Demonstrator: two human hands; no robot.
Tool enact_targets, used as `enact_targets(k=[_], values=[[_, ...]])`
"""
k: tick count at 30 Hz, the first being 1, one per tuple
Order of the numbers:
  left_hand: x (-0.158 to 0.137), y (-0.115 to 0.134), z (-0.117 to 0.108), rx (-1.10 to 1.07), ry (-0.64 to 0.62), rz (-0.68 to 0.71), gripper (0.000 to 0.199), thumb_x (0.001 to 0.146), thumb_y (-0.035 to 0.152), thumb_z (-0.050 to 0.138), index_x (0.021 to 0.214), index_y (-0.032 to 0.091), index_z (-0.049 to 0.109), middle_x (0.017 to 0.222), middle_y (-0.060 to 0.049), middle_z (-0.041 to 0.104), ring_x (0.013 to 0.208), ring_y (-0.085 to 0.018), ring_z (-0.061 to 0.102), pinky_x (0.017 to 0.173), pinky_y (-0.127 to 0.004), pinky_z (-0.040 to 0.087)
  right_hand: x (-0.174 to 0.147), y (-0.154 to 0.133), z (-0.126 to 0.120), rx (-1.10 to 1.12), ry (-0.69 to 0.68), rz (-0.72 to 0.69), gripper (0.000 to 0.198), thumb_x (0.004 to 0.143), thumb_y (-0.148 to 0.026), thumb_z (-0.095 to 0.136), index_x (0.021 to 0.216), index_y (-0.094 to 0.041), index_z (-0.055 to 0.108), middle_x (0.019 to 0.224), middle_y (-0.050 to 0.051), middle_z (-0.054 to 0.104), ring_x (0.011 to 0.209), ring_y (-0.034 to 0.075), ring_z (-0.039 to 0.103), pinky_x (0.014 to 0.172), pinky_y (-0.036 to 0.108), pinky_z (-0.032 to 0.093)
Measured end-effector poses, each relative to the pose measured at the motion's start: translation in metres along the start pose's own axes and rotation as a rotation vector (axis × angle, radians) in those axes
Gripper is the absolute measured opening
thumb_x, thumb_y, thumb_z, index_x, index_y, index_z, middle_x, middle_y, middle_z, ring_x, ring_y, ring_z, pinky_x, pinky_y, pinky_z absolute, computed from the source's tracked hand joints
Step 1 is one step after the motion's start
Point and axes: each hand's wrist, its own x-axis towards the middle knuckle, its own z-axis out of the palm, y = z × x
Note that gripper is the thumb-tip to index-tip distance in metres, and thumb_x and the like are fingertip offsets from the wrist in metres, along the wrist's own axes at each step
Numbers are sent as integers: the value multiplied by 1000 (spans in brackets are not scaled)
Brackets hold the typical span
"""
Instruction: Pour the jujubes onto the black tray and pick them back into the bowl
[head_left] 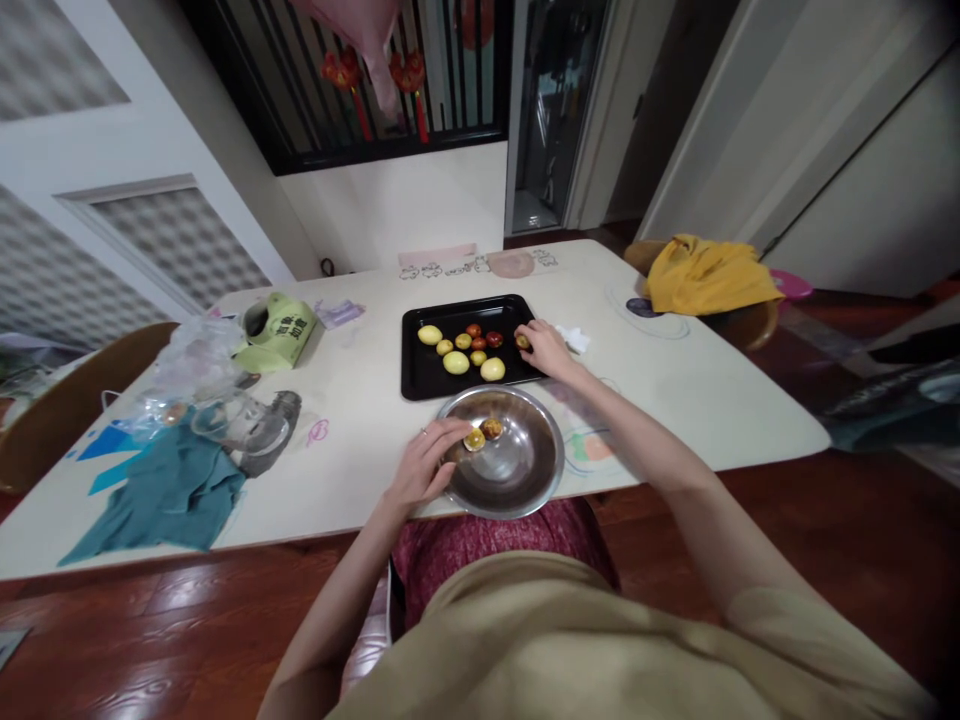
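Observation:
My left hand (431, 462) reaches over the left rim of a steel bowl (525, 470), fingers closed on a small yellow-and-brown fruit (474, 440). Touching or nearly touching it in the bowl is a second mottled brown fruit (492, 429). My right hand (547, 350) is at the right side of a black tray (416, 380), its fingertips closed around a greenish-brown jujube (523, 342). Several red and yellow-brown jujubes (478, 343) lie on the tray among a few larger pale-yellow round fruits (456, 363).
A crumpled white tissue (574, 338) lies right of the tray. Left on the white table (360, 450) are a green paper bag (281, 330), clear plastic bags (195, 355), a grey-and-white object (259, 430) and a teal cloth (169, 490). A yellow cloth (705, 275) hangs over a chair at right.

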Motion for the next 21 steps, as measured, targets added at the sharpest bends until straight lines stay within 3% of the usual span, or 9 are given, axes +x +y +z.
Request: enact_targets(k=[4,7,13,16,21], values=[[-1,-1,0,-6,-15,-17,49,112,41,39,155,22,53,142,-17,69,132,-31,67,110,-49,54,-5,-6,-9,71,15,7,36,84,-11,67,120,-15,68,120,19,67,110,35,62,95,45,52],[-1,0,0,15,-15,-9,48,112,40,39,155,21,53,141,-17,69,132,-31,67,110,-49,54,-15,-14,-21,224,123,-38,39,85,-13,66,125,-17,68,117,15,66,109,33,63,93,44,54],[1,1,2,36,-15,15,47,113,37,38,156,21,51,139,-16,69,129,-29,67,111,-48,55,-68,-54,-58,554,272,-172,29,94,-26,69,123,-25,73,114,8,70,92,23,66,81,39,58],[2,1,2,39,-8,23,47,113,36,39,155,20,52,139,-16,69,131,-29,66,112,-46,54,-100,-76,-72,615,183,-168,26,96,-28,73,121,-26,73,116,8,72,94,23,68,80,37,59],[2,0,2,41,-5,26,47,113,37,38,154,21,53,139,-16,69,131,-28,65,113,-46,54,-132,-92,-71,603,-15,-180,20,94,-23,74,115,-23,72,107,7,75,78,20,69,72,34,59]])
